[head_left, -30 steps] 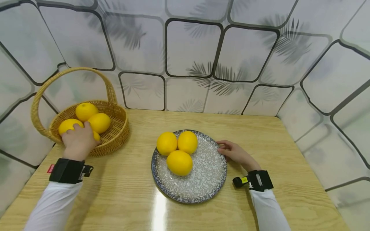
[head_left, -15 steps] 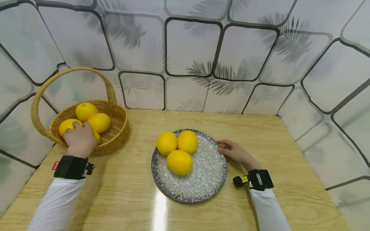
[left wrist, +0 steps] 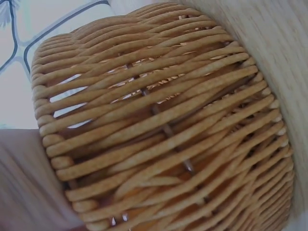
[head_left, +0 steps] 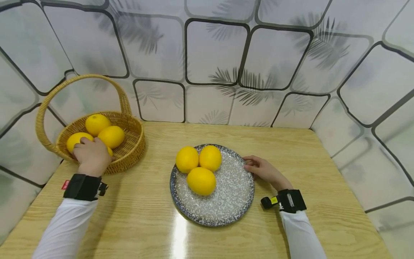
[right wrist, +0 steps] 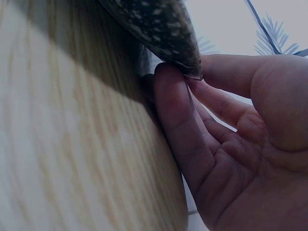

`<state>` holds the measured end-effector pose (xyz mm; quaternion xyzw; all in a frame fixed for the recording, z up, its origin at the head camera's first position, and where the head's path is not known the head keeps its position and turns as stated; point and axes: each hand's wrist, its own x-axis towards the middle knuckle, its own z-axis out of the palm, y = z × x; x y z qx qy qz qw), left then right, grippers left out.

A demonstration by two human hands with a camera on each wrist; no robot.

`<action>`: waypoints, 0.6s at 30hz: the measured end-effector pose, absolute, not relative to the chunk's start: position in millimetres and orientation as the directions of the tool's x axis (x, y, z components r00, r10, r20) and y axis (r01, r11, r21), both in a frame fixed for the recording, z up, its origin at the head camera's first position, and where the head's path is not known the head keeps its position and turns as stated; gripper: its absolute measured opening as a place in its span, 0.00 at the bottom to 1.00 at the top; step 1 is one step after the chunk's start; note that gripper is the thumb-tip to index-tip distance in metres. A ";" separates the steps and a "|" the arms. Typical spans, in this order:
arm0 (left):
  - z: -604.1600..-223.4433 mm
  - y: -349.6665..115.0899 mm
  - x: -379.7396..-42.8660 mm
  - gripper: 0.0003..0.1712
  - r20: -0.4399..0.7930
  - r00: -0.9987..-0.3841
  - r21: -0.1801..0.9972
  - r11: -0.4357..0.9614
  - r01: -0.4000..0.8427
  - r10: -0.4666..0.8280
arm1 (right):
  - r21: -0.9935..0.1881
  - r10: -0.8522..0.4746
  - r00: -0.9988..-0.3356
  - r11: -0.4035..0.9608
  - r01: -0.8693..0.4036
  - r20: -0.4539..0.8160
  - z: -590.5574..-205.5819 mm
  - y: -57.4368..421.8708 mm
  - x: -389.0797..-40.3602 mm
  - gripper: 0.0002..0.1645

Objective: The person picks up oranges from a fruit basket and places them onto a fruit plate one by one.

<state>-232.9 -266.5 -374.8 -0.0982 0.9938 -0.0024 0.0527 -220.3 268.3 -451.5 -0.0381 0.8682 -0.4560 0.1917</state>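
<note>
My left hand (head_left: 93,156) reaches over the near rim of a wicker basket (head_left: 129,160), fingers curled over a yellow citrus fruit (head_left: 110,151) that mostly hides beneath it. Beside it in the basket lie more fruits, one at the left (head_left: 75,139), one at the back (head_left: 97,124) and one at the right (head_left: 111,137). In the left wrist view, the basket's weave (left wrist: 159,110) covers the fingers. At the speckled plate (head_left: 233,194), my right hand (head_left: 266,171) pinches the right rim; the right wrist view shows a fingertip (right wrist: 172,94) under the dark rim (right wrist: 163,33).
Three yellow fruits sit together on the plate's left half, the nearest (head_left: 201,181) in front of two others. The basket's tall handle (head_left: 82,77) arches over its contents. A patterned wall (head_left: 213,54) borders the wooden table (head_left: 142,216) at the back and sides.
The left wrist has shifted slightly to the right while its fingers stay over the fruit in the basket. The right hand, the plate and its fruits have stayed in place.
</note>
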 end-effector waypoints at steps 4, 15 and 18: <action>-375.8 -266.4 -230.9 0.48 -0.075 -0.982 0.021 0.984 -0.175 -0.173 | -0.806 -0.238 -0.922 0.581 0.117 -0.305 -451.1 268.6 -220.0 0.32; -378.9 -267.4 -228.2 0.45 0.016 -0.994 0.061 0.992 -0.108 -0.109 | -0.805 -0.244 -0.922 0.584 0.108 -0.301 -451.1 269.2 -220.5 0.32; -378.7 -266.1 -228.2 0.46 0.038 -0.995 0.060 0.994 -0.088 -0.091 | -0.800 -0.243 -0.923 0.591 0.103 -0.298 -451.5 269.5 -221.2 0.32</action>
